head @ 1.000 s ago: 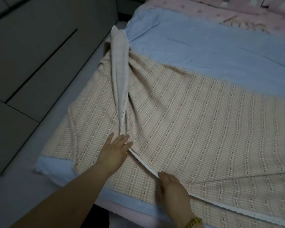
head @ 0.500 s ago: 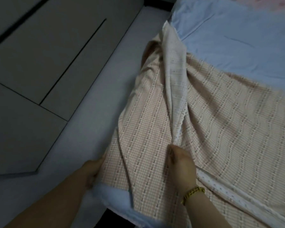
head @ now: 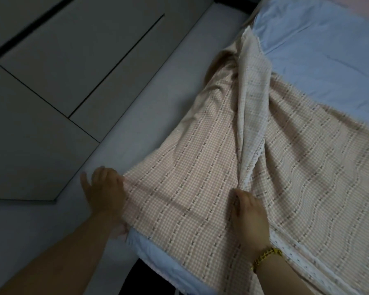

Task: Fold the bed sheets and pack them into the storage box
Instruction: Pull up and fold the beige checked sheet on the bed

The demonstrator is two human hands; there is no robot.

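Note:
A peach checked bed sheet point(head: 200, 188) with a white lace edge lies over the blue bed cover point(head: 328, 60). Its left part is pulled out past the mattress corner. My left hand point(head: 104, 194) holds the sheet's left edge over the floor, blurred, with some fingers spread. My right hand point(head: 249, 213) grips the bunched fold where the pale underside strip point(head: 249, 124) runs down to it. The cloth is stretched flat between the two hands. No storage box is in view.
Grey wardrobe doors point(head: 62, 71) stand on the left, with a strip of pale floor point(head: 147, 113) between them and the bed. The mattress corner point(head: 156, 254) sticks out under the sheet near my left forearm.
My left hand has come out from under the sheet's edge and drawn it leftward and up, spreading the cloth. My right hand stays on the bunched fold.

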